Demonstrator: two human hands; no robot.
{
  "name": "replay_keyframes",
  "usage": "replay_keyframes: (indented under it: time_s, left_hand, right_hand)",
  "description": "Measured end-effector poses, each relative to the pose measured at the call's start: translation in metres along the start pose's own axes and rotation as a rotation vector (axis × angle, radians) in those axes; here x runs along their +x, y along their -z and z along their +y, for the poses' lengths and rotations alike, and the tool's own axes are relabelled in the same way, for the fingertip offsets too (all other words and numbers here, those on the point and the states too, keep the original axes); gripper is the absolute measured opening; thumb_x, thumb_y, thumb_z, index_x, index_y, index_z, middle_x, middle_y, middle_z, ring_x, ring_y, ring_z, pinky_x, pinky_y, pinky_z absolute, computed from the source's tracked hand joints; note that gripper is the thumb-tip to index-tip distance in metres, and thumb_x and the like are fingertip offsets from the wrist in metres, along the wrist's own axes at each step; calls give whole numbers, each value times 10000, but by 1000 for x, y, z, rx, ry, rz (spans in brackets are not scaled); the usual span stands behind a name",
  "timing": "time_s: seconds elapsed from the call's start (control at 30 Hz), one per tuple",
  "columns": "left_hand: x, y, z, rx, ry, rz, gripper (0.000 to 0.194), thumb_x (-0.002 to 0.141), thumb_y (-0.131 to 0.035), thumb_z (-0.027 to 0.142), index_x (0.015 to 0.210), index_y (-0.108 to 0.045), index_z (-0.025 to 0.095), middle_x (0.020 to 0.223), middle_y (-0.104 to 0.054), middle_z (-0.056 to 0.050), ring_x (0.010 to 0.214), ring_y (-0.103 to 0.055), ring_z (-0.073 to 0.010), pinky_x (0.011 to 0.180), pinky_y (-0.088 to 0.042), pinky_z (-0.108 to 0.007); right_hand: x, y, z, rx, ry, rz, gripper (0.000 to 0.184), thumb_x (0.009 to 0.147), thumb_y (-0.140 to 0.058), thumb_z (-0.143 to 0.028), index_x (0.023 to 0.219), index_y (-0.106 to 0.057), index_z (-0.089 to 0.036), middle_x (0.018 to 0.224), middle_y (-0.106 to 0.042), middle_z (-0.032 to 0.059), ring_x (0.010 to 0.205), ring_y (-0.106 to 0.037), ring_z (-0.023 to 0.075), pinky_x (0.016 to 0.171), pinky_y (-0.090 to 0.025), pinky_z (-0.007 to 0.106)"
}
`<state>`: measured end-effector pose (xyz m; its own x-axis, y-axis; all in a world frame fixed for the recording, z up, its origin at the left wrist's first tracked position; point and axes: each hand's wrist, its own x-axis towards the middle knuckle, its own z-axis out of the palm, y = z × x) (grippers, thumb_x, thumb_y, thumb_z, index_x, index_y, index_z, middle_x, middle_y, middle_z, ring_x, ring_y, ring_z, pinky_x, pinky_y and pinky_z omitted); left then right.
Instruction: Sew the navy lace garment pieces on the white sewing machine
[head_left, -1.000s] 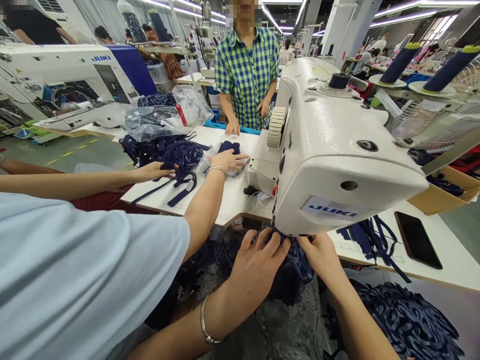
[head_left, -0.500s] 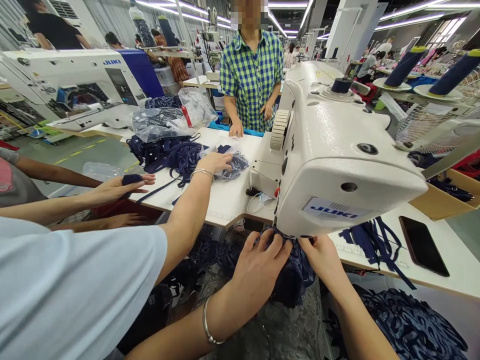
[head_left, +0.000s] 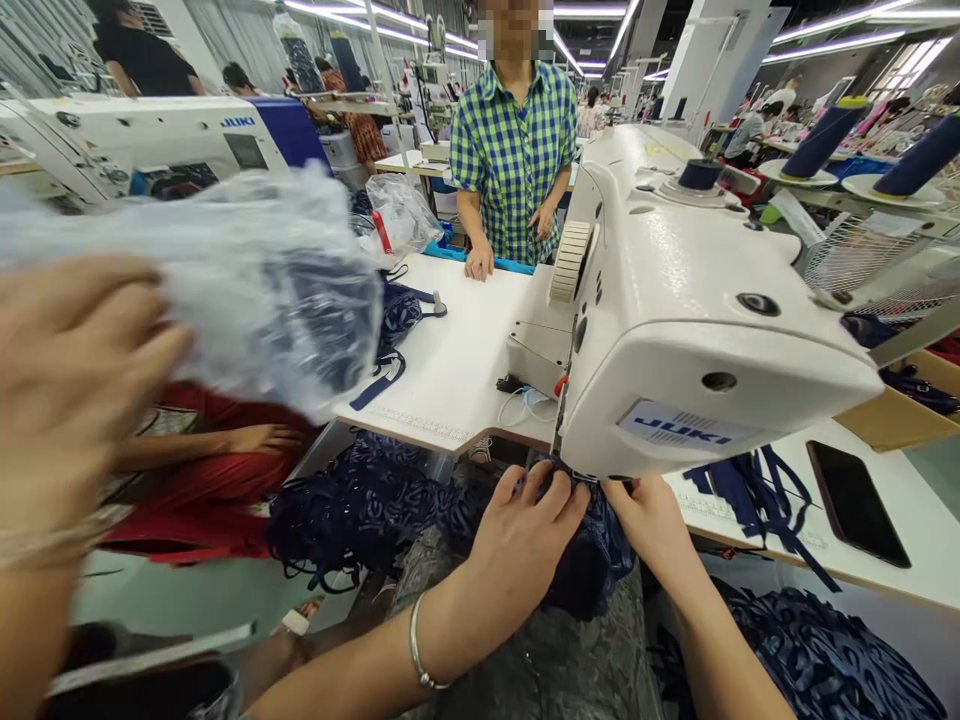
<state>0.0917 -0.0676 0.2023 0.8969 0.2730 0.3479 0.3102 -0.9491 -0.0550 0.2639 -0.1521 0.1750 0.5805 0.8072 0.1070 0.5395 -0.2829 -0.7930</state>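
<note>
Under the head of the white JUKI sewing machine [head_left: 720, 330], a dark navy garment [head_left: 592, 565] with a shiny pattern hangs over the table's front edge. My left hand [head_left: 521, 535], a silver bangle at its wrist, presses its bent fingers onto the cloth just left of the needle area. On the other side, my right hand [head_left: 649, 515] pinches the cloth close under the machine head, its fingertips partly hidden by the machine. The stitching point itself is out of sight behind my fingers and the machine.
At left, a co-worker's blurred hand [head_left: 75, 390] holds a see-through plastic bag [head_left: 262, 280] with navy pieces inside. Navy straps [head_left: 757, 490] and a phone [head_left: 859, 500] lie on the right tabletop. More navy garments [head_left: 352, 510] hang below the table. Across it stands a person in a checked shirt [head_left: 514, 160].
A co-worker's arm has lifted the plastic bag off the table and swung it left towards the camera. Other reaching hands have withdrawn. My hands stay at the machine; the view shifts slightly.
</note>
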Motion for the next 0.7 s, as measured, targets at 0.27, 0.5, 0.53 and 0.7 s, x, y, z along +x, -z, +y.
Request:
replay_keyframes:
  time_s: [0.27,0.5,0.53,0.7]
  left_hand:
    - [-5,5,0,-21,-1,-21,352,966,-414,191,1306,-501,189,1221,-547,-58,1152,-492,-231,1003,-317,-401]
    - [-8,10,-4,-16,-25,-26,321,955,-427,194,1259,-523,161,1084,-533,-74,993,-526,-196,903,-367,-363]
    - [-9,11,-4,-18,-34,-32,324,954,-428,192,1263,-521,160,1076,-532,-76,991,-525,-196,894,-370,-360]
    - [-10,14,-2,-4,-56,5,349,948,-430,193,1282,-514,135,1088,-514,-87,1002,-520,-213,883,-377,-370]
  right_hand:
    - [3,-3,4,-4,-35,16,395,789,-489,-565,733,-628,-199,843,-700,147,904,-628,359,805,-496,439]
    - [10,-4,8,13,-49,-14,334,689,-517,-549,661,-595,-226,904,-688,167,1096,-548,415,1061,-318,523]
    - [9,-4,10,0,-44,-5,335,695,-513,-549,660,-593,-225,881,-684,161,1078,-553,411,1057,-323,514]
    - [7,0,27,-75,-15,-52,322,760,-574,-507,601,-534,-230,513,-521,41,664,-585,276,670,-502,316]
